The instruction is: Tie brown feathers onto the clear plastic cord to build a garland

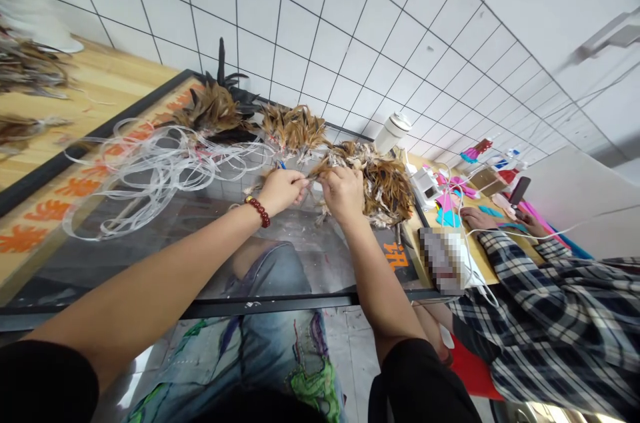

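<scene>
My left hand (283, 189), with a beaded bracelet (259, 211) at the wrist, is closed in a pinch above the glass tabletop. My right hand (344, 193) pinches close beside it, its fingers at the edge of a brown feather bunch (327, 161). A thin dark strand, perhaps a feather's end, runs between the two sets of fingertips. The left hand's exact hold is too small to make out. A small blue tip (282, 164) shows just above that hand. To the right lies a big pile of brown feathers (385, 184).
Loops of clear white ribbon (170, 169) spread at the left, near more brown feathers (213, 106) and another clump (294, 126). A white lidded cup (393, 131) stands behind. At the right, a co-worker in a plaid sleeve (515, 276) handles turquoise pieces; a white cable (469, 249) hangs between us.
</scene>
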Action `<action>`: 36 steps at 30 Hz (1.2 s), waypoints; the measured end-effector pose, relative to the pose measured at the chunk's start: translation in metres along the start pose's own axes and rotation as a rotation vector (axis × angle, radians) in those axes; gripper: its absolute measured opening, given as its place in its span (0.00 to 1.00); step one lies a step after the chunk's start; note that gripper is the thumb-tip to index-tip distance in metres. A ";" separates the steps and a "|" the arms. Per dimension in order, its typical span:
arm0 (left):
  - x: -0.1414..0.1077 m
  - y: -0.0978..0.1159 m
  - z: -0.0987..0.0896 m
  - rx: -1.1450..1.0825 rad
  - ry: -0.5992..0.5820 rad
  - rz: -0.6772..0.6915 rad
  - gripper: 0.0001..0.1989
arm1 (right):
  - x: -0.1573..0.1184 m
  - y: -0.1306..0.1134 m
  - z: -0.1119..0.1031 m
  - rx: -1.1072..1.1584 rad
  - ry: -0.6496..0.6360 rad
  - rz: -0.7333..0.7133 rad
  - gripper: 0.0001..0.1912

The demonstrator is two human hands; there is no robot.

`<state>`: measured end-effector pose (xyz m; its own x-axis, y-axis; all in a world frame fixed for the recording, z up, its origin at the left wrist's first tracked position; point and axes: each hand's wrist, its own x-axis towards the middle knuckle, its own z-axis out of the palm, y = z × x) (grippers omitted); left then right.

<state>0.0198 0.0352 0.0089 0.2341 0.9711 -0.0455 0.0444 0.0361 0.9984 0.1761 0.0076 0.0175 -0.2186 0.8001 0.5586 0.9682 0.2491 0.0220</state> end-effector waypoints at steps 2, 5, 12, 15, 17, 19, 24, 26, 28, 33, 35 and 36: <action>0.000 0.003 -0.001 -0.077 0.066 -0.004 0.12 | 0.000 0.008 -0.002 -0.009 0.004 0.110 0.10; 0.001 0.007 -0.003 -0.241 0.178 -0.045 0.10 | 0.000 0.016 -0.002 0.079 -0.106 0.209 0.08; 0.006 0.007 -0.005 -0.430 0.283 -0.033 0.07 | 0.001 -0.003 0.028 0.187 -0.250 0.234 0.17; 0.006 0.006 -0.004 -0.428 0.277 -0.034 0.07 | 0.003 -0.013 0.038 0.084 -0.270 0.179 0.12; 0.005 0.005 -0.003 -0.419 0.265 -0.035 0.07 | 0.003 -0.018 0.039 0.033 -0.294 0.113 0.09; 0.006 0.004 -0.003 -0.407 0.262 -0.027 0.07 | 0.003 -0.022 0.036 -0.005 -0.292 0.065 0.08; 0.009 -0.002 -0.003 -0.235 0.284 0.025 0.07 | 0.002 -0.022 0.023 -0.003 -0.239 0.031 0.08; 0.009 -0.005 -0.002 -0.164 0.239 0.005 0.06 | 0.003 -0.021 0.018 -0.013 -0.208 0.025 0.09; 0.008 -0.007 -0.001 -0.160 0.164 -0.047 0.06 | 0.004 -0.021 0.013 -0.020 -0.195 0.027 0.09; 0.006 -0.008 0.002 -0.213 0.143 -0.085 0.05 | 0.005 -0.016 0.011 0.105 -0.239 0.107 0.12; 0.007 -0.008 0.002 -0.215 0.171 -0.080 0.04 | 0.004 -0.011 0.015 0.228 -0.303 0.118 0.15; 0.007 -0.008 0.002 -0.223 0.168 -0.083 0.05 | 0.004 -0.010 0.018 0.283 -0.339 0.113 0.16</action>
<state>0.0233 0.0412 0.0002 0.0733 0.9875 -0.1395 -0.1623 0.1498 0.9753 0.1640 0.0178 0.0048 -0.1864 0.9527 0.2402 0.9272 0.2514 -0.2776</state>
